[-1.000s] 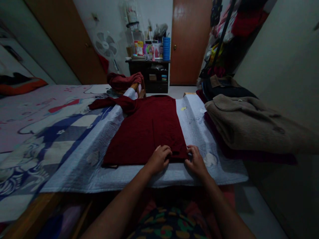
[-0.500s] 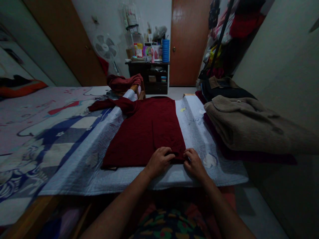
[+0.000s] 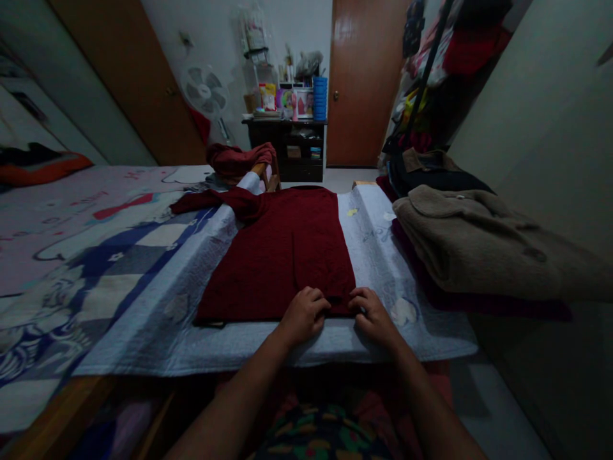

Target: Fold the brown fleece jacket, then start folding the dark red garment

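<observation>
A dark red long-sleeved sweater [image 3: 268, 255] lies flat in front of me, its hem toward me. One sleeve stretches out to the left; the other is folded down over the right part of the body. My left hand [image 3: 305, 314] has its fingers curled on the hem, near the end of the folded sleeve. At the right corner of the hem, my right hand [image 3: 372, 314] pinches the fabric between thumb and fingers. The fingertips of both hands are partly hidden. Under the sweater is a light blue quilted cloth [image 3: 220, 348], spread over the work surface.
A folded brown-grey coat [image 3: 464, 243] lies on other folded clothes at the right. To the left is a bed with a patterned cover [image 3: 119, 236]. A reddish cloth bundle [image 3: 239, 160] rests at the far left corner. Behind stand a fan [image 3: 205, 89] and dark shelf [image 3: 287, 153].
My left hand has shifted slightly left and down along the hem. The right hand has moved little, staying at the corner. The sweater lies nearly the same.
</observation>
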Demonstrator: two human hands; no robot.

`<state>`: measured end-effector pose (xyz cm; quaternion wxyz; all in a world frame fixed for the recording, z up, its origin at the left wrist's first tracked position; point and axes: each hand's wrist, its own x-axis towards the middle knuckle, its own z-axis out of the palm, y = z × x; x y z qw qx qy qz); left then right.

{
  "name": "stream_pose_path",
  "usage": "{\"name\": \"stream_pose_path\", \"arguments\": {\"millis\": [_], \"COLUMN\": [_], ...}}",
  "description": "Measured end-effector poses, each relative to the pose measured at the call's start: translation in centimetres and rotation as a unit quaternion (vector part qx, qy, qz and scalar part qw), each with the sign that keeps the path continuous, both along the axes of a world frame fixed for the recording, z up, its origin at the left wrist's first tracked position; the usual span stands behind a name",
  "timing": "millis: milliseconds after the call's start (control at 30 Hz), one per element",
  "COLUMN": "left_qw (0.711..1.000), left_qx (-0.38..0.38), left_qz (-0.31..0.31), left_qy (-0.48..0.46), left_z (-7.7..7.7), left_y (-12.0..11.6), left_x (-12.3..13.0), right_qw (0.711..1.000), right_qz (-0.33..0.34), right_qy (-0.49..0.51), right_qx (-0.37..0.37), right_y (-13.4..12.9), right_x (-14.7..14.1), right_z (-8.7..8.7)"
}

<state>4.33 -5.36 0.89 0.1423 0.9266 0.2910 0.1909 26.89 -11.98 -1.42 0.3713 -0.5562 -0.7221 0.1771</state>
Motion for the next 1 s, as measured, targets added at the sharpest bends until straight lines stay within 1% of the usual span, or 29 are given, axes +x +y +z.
{"name": "stream_pose_path", "arguments": {"millis": [100, 167, 233, 300, 367, 433, 533, 600, 733, 867, 1000], "left_qw": [0.998, 0.995, 0.993, 0.990, 0.990, 0.990, 0.987, 0.985, 0.985, 0.986, 0.988], "left_qx": [-0.050, -0.063, -0.054, -0.024, 0.004, 0.016, 0.017, 0.022, 0.030, 0.032, 0.002], "left_qz": [-0.015, -0.003, 0.038, 0.089, 0.121, 0.136, 0.151, 0.158, 0.157, 0.155, 0.142], "left_qy": [-0.042, -0.071, -0.096, -0.103, -0.076, -0.025, 0.045, 0.064, 0.068, 0.060, 0.060], "left_z": [0.4, 0.8, 1.0, 0.9, 0.3, -0.5, -1.6, -2.0, -2.2, -2.4, -1.8], "left_y": [0.1, 0.2, 0.1, 0.1, 0.0, -0.2, -0.6, -0.7, -0.8, -0.7, -0.5], "left_x": [-0.3, -0.2, 0.1, 0.4, 0.8, 1.2, 1.3, 1.3, 1.2, 1.0, 0.8], "right_qw": [1.000, 0.999, 0.996, 0.993, 0.991, 0.990, 0.981, 0.972, 0.963, 0.960, 0.965], "right_qz": [0.002, -0.020, -0.060, -0.097, -0.107, -0.087, -0.051, -0.043, -0.056, -0.081, -0.078], "right_qy": [0.009, -0.003, -0.029, -0.056, -0.079, -0.114, -0.184, -0.219, -0.249, -0.250, -0.220], "right_qx": [-0.023, -0.048, -0.053, -0.026, 0.008, 0.012, -0.039, -0.071, -0.091, -0.102, -0.118], "right_y": [0.3, 0.8, 1.6, 2.6, 3.4, 3.9, 3.8, 3.6, 3.1, 2.5, 2.3], "right_x": [0.1, -0.2, -0.7, -1.6, -2.8, -3.8, -4.8, -5.0, -4.7, -4.1, -3.2], "right_z": [1.0, 1.8, 2.5, 2.8, 2.5, 1.9, 0.9, 0.6, 0.5, 0.6, 1.0]}}
